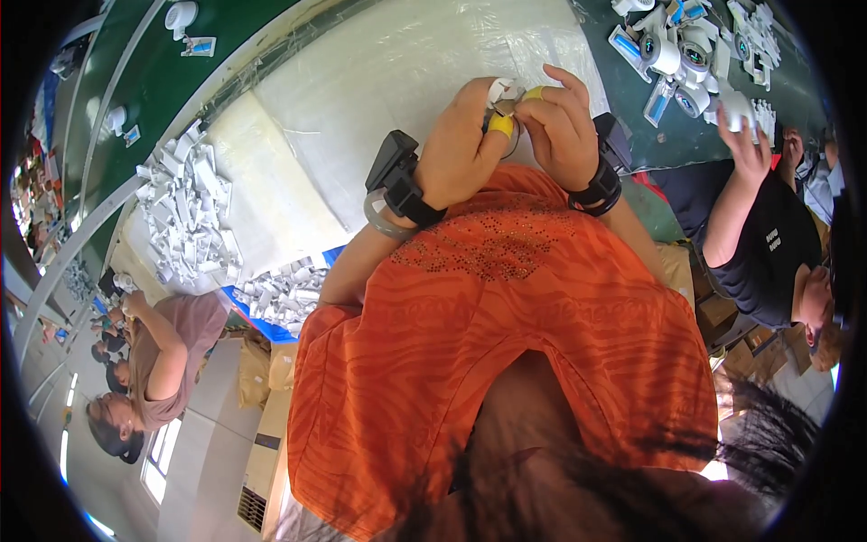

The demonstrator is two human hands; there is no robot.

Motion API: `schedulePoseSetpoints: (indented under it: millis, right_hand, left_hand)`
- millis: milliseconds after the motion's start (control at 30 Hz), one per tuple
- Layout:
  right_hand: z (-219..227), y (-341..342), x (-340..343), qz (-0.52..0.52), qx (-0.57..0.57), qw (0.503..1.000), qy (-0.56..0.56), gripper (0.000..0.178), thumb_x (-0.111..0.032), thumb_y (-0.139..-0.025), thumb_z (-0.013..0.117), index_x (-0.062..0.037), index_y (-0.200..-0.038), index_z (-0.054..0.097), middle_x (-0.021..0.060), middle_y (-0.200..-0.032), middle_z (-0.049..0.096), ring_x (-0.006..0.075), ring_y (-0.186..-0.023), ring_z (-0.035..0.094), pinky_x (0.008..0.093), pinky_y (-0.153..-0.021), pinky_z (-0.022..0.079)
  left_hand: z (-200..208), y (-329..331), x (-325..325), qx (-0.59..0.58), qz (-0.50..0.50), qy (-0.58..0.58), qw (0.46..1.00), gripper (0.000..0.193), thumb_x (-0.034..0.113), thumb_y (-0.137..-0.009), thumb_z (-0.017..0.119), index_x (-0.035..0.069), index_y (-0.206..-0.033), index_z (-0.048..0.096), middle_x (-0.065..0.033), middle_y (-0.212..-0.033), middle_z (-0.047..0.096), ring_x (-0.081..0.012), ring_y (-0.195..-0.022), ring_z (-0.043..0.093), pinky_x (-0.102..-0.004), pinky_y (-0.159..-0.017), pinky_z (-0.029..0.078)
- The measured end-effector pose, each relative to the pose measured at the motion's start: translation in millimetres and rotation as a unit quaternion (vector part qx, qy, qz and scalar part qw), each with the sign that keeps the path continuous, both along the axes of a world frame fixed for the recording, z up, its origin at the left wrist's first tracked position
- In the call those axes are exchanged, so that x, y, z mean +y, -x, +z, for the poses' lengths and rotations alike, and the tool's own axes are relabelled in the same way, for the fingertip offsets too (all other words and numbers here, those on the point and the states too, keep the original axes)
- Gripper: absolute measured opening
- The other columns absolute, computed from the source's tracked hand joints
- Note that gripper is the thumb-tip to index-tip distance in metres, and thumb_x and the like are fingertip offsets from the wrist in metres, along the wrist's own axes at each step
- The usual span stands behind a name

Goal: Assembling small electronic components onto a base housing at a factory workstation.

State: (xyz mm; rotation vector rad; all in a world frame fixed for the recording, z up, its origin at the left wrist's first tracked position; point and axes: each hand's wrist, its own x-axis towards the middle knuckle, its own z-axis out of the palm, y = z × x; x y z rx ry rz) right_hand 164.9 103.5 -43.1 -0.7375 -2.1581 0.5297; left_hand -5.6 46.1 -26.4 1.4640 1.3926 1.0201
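Left hand (461,149) and right hand (562,126) meet fingertip to fingertip, both pinched shut on a small white part (499,90) held between them just above the pale tabletop (379,81), yellow-taped fingers (501,125) steadying it close, while heaped white pieces (185,217) lie well off to the left.

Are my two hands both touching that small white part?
Touching. The head view shows the left hand and right hand pinching the small white part between their fingertips.
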Motion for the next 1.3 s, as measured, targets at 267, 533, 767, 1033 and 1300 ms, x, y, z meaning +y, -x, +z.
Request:
schedulePoseSetpoints:
  millis: [267, 533, 767, 1033, 1300]
  right_hand:
    - [3.4, 0.9, -1.3, 0.005, -0.009, 1.0, 0.008, 0.032, 0.003, -0.065, 0.075, -0.0057, -0.094, 0.064, 0.0065, -0.089, 0.061, 0.0278, -0.093, 0.058, 0.0479, -0.097, 0.046]
    - [4.7, 2.4, -3.5, -0.002, -0.013, 1.0, 0.017, 0.033, 0.003, -0.065, 0.076, -0.0051, -0.095, 0.064, 0.0076, -0.091, 0.061, 0.0299, -0.095, 0.058, 0.0483, -0.098, 0.046]
    - [5.7, 3.4, -5.5, -0.005, -0.016, 1.0, 0.02, 0.031, 0.004, -0.067, 0.075, -0.0044, -0.095, 0.063, 0.0076, -0.089, 0.06, 0.0276, -0.091, 0.059, 0.049, -0.099, 0.045]
    - [3.9, 1.6, -6.9, 0.008, 0.009, 0.997, 0.072, 0.025, 0.0, -0.076, 0.071, -0.0044, -0.099, 0.062, 0.0093, -0.095, 0.061, 0.0286, -0.093, 0.06, 0.048, -0.1, 0.044]
    - [-29.5, -14.8, 7.5, 0.148, 0.186, 0.663, 0.71, 0.056, -0.031, -0.097, 0.058, -0.0063, -0.142, 0.037, 0.0039, -0.114, 0.058, 0.0159, -0.106, 0.057, 0.0287, -0.095, 0.043]
  left_hand:
    - [1.4, 4.8, -4.3, -0.148, -0.019, 0.106, 0.983, 0.037, 0.006, -0.086, 0.05, -0.002, -0.122, 0.047, -0.0221, -0.1, 0.059, -0.0396, -0.088, 0.059, -0.0399, -0.078, 0.048]
    - [-4.4, -1.6, -7.4, -0.091, 0.001, 0.064, 0.994, 0.033, 0.012, -0.099, 0.048, 0.001, -0.13, 0.046, -0.0008, -0.076, 0.053, -0.0059, -0.06, 0.047, -0.0224, -0.053, 0.042]
    - [-4.7, -2.7, -7.6, -0.078, 0.014, 0.061, 0.995, 0.03, 0.014, -0.1, 0.046, 0.001, -0.127, 0.049, -0.001, -0.076, 0.053, -0.0071, -0.059, 0.047, -0.0226, -0.052, 0.042]
    - [4.8, 1.7, -6.0, -0.107, 0.009, 0.129, 0.986, 0.025, 0.013, -0.098, 0.047, -0.001, -0.118, 0.052, -0.0169, -0.097, 0.061, -0.0259, -0.074, 0.062, -0.034, -0.067, 0.05]
    - [13.9, 4.9, -3.6, -0.345, -0.041, 0.16, 0.924, 0.029, 0.021, -0.103, 0.041, 0.001, -0.124, 0.048, -0.008, -0.093, 0.058, -0.01, -0.063, 0.051, -0.0242, -0.056, 0.047]
